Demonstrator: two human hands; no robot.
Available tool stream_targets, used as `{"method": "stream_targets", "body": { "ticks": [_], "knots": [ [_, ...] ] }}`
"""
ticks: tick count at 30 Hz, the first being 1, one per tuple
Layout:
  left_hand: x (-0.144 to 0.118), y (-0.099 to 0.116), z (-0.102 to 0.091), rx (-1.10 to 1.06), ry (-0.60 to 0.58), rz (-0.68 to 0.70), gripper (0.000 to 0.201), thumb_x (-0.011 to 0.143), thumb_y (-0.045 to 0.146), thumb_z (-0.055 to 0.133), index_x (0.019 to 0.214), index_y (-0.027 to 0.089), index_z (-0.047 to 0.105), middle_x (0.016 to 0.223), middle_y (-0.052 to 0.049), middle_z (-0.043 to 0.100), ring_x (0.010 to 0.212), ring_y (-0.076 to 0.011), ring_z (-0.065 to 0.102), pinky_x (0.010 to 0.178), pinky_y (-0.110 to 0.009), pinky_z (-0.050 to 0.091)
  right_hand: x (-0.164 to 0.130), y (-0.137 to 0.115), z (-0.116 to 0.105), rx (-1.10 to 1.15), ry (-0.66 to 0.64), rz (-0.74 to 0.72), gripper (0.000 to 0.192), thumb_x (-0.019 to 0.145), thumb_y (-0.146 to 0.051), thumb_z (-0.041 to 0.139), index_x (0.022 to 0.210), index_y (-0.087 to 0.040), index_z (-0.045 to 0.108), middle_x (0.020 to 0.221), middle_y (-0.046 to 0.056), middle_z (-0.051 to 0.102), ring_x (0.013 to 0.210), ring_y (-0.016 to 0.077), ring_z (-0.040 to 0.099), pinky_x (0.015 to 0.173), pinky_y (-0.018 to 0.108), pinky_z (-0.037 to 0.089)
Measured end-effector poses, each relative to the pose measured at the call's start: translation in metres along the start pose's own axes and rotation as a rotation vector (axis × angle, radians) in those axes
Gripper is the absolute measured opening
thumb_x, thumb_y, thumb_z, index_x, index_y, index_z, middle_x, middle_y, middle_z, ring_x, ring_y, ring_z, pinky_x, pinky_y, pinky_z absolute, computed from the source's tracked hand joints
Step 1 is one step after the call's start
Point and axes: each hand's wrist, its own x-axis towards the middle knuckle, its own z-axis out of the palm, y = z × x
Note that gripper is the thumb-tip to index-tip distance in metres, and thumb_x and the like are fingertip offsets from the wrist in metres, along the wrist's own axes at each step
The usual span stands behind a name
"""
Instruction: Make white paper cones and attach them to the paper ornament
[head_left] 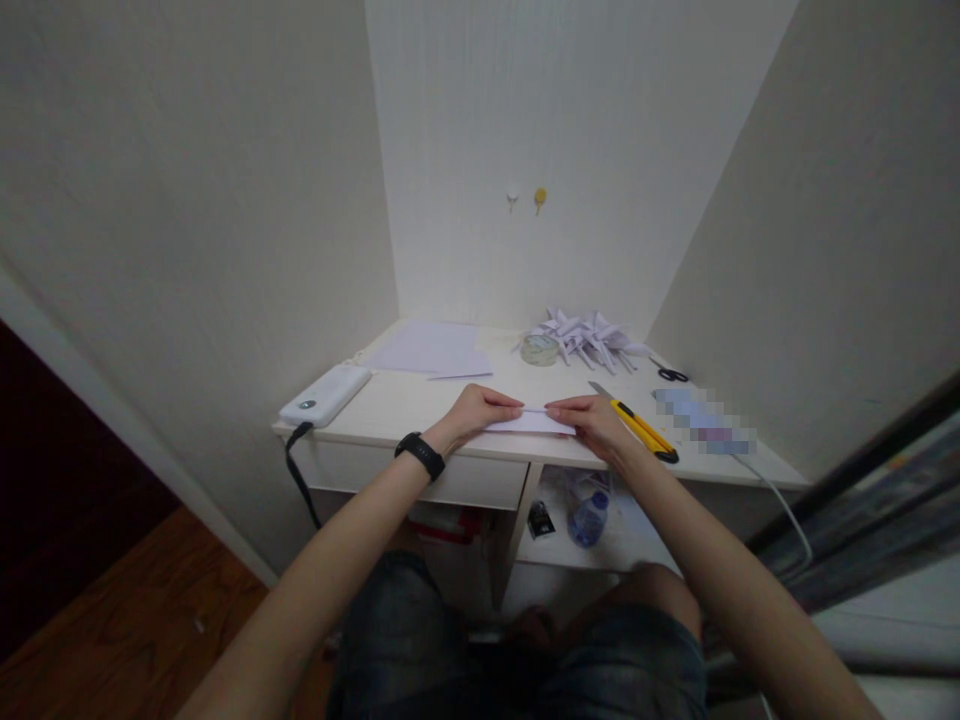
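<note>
A folded piece of white paper (529, 423) is held at the desk's front edge between both hands. My left hand (480, 408) pinches its top edge from the left, thumb and fingers pressed together. From the other side, my right hand (589, 415) pinches the same edge, a short gap away. Just right of that hand lies a yellow utility knife (641, 430) with its blade pointing away. Beyond the hands are a roll of clear tape (540, 349) and a heap of folded white paper pinwheels (589, 338). How the paper is folded underneath is hidden.
White sheets (427, 347) lie at the back left of the desk (390, 405). A white power bank (326, 394) with a black cable sits at the left edge. Black scissors (671, 375) and a blurred-out object (705, 420) with a cable are on the right. An open shelf below holds a bottle (589, 518).
</note>
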Motion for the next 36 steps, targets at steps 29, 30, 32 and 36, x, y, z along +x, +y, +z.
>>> {"method": "stream_targets", "body": {
  "ticks": [29, 30, 32, 36],
  "knots": [
    [-0.006, 0.013, 0.002, 0.166, -0.034, -0.025, 0.024, 0.067, 0.022, 0.083, 0.087, 0.011, 0.080, 0.084, -0.010, 0.077, 0.072, -0.0165, 0.067, 0.072, -0.028, 0.053, -0.002, -0.002, 0.004, -0.262, 0.029, -0.045, 0.042, 0.049, -0.042, 0.087, 0.080, -0.015, 0.079, 0.069, 0.005, 0.071, 0.059, 0.0142, 0.053, 0.057, 0.030, 0.040],
    [-0.006, 0.013, 0.004, 0.120, -0.040, -0.048, 0.021, 0.067, 0.021, 0.083, 0.085, 0.010, 0.079, 0.082, -0.009, 0.077, 0.070, -0.0159, 0.066, 0.072, -0.029, 0.054, -0.002, -0.002, 0.004, -0.262, 0.032, -0.045, 0.041, 0.049, -0.042, 0.087, 0.078, -0.015, 0.079, 0.068, 0.005, 0.070, 0.058, 0.0141, 0.053, 0.057, 0.029, 0.040],
    [-0.007, 0.013, 0.006, 0.017, -0.062, -0.082, 0.020, 0.069, 0.022, 0.082, 0.083, 0.008, 0.079, 0.079, -0.009, 0.076, 0.067, -0.0148, 0.065, 0.070, -0.030, 0.057, -0.002, -0.002, 0.005, -0.242, 0.033, -0.045, 0.039, 0.049, -0.043, 0.087, 0.075, -0.015, 0.079, 0.066, 0.005, 0.070, 0.058, 0.0141, 0.052, 0.056, 0.029, 0.040],
    [-0.006, 0.009, 0.007, -0.053, -0.101, -0.089, 0.025, 0.069, 0.027, 0.084, 0.082, 0.007, 0.078, 0.074, -0.008, 0.074, 0.064, -0.0154, 0.067, 0.066, -0.031, 0.059, -0.002, -0.003, 0.006, -0.176, 0.021, -0.037, 0.038, 0.049, -0.045, 0.087, 0.073, -0.016, 0.078, 0.067, 0.005, 0.069, 0.060, 0.0149, 0.054, 0.056, 0.029, 0.043]
  ]
}}
